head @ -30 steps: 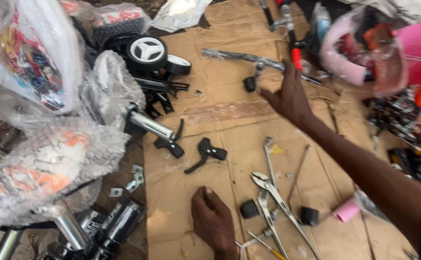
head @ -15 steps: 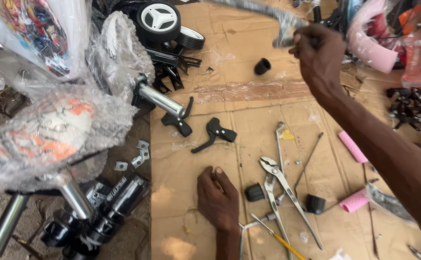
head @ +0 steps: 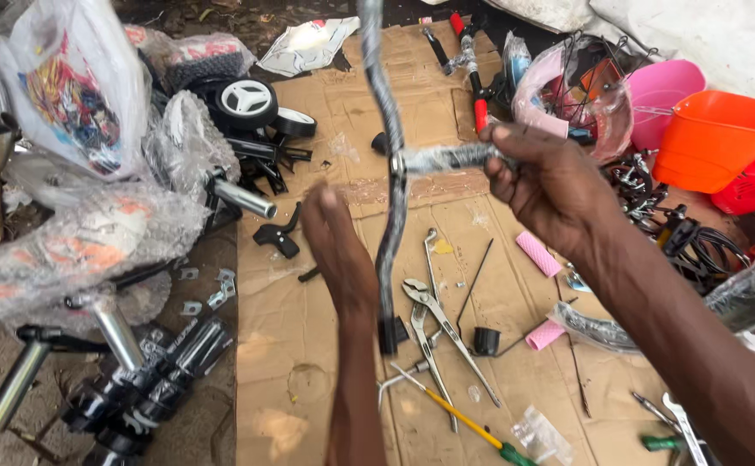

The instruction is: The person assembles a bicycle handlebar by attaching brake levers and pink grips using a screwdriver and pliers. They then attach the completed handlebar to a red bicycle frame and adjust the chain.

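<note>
Spread flat brown cardboard sheet point(head: 308, 345) over the ground, strewn with tools. At left, plastic-wrapped bicycle frame parts point(head: 75, 233); at far right, an orange plastic basket point(head: 714, 138). Held upright over the middle of the cardboard: a bent silver handlebar wrapped in clear plastic point(head: 392, 173), its lower end capped by a black grip near the sheet. Gripped at its crossbar by the right hand point(head: 550, 181), fingers curled tight around the wrapped tube. Raised just left of the bar, the left hand point(head: 339, 250), open with fingers straight, not seen touching it. Below, beside the bar's lower end, silver pliers point(head: 434, 311); nearer, a yellow-shafted screwdriver with green handle point(head: 464, 423); right of these, two pink rubber grips point(head: 537, 253).
</note>
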